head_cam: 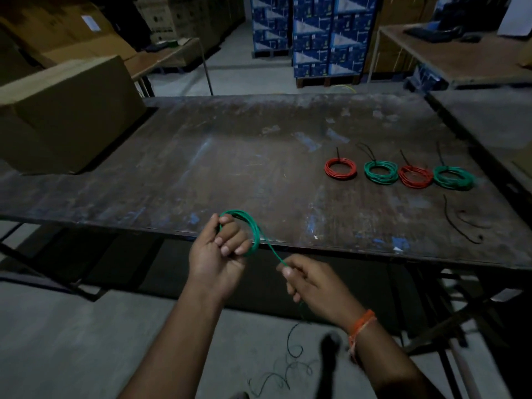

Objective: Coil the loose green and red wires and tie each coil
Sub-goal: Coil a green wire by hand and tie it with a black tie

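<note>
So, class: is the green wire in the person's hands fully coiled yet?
Not fully: the green wire loops around the left hand, its tail running to the right hand.

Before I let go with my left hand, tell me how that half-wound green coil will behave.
The green coil would probably spring open: nothing ties it, unlike the tied coils on the table. It looks light and floppy, held by the left hand alone. The tail to the right hand would likely drop.

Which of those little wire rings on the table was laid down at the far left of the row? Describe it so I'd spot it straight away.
Look at the big dark worn table, toward its right side, where four tied coils lie in a row. The one you want is the red coil at the row's left end, beside a green coil. Unlike the other red coil, it has a neighbour on one side only.
</note>
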Motion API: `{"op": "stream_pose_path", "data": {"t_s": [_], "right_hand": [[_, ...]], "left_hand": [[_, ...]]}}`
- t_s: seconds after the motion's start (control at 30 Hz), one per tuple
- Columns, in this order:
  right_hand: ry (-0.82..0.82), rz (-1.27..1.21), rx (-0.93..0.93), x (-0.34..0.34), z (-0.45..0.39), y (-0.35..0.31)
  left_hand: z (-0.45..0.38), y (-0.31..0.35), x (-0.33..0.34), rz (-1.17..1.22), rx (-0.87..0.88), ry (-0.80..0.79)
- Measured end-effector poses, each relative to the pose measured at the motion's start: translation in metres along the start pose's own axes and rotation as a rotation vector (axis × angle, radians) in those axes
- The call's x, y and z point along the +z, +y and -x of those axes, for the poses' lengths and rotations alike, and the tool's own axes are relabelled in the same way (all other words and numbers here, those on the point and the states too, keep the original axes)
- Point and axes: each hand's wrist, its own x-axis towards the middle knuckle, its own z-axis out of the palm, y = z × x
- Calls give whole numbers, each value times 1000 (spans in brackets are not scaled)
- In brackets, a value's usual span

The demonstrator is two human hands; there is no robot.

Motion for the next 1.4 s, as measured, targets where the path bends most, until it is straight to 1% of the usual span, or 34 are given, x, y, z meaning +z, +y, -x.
{"op": "stream_pose_path", "data": {"t_s": [0.03, 0.1, 0.17, 0.23, 0.37, 0.5, 0.57, 0.67, 0.7, 0.73, 0.8, 0.93, 1.0, 1.1, 1.17, 1.2, 1.3, 1.4], "right_hand": [[30, 38, -16, -1, 4, 9], [159, 115, -44, -3, 11, 19], [278, 95, -88, -6, 14, 17], [292, 107, -186, -8, 10, 7], [242, 216, -421, -1, -8, -25], [254, 277, -575, 7, -27, -55], [246, 329, -635, 9, -33, -67], [231, 384, -694, 11, -42, -85], [231, 396, -700, 10, -46, -91], [238, 401, -702, 9, -50, -95], [268, 359, -672, 6, -58, -101], [306, 103, -444, 8, -71, -98], [312, 17, -381, 17, -74, -91], [267, 19, -344, 32, -74, -80], [213, -8, -290, 42, -71, -76], [212, -5, -267, 47, -70, -74], [286, 104, -278, 53, -72, -71], [313, 145, -288, 53, -73, -69]], "left_hand": [[-1, 8, -4, 30, 39, 6], [-3, 22, -12, 78, 103, 15], [-4, 32, -18, 67, 153, 38], [-7, 34, -19, -6, 183, 74], [-13, 26, -16, -250, 251, 135], [-15, 21, -16, -503, 346, 138], [-12, 20, -15, -670, 373, 124], [-5, 20, -18, -1039, 435, 94], [-3, 20, -21, -1132, 435, 68], [-1, 22, -22, -1162, 400, 42], [1, 27, -23, -1096, 291, -7], [5, 30, -15, -907, 65, -160], [5, 30, -13, -766, -10, -190], [1, 34, -18, -521, -79, -213], [-1, 38, -22, -357, -147, -245], [-2, 40, -23, -298, -185, -260], [-1, 43, -25, -210, -272, -287], [-1, 45, -26, -199, -300, -294]]}}
